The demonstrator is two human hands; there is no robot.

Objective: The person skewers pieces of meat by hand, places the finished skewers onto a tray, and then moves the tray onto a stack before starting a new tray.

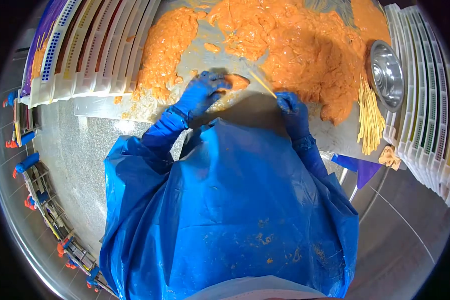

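My left hand, in a blue glove, has its fingers closed on the near end of an orange marinated meat piece at the table's front. A thin wooden skewer is pinched in my blue-gloved right hand. It slants up and left, its far tip beside the meat piece but seemingly apart from it. Beyond both hands a large heap of orange marinated meat covers much of the metal table. A smaller heap lies past my left hand.
A bundle of wooden skewers lies at the table's right edge, below a steel bowl. Stacked plastic crates stand left and right. A crumpled tan item sits near the right stack. Wheeled carts are at far left.
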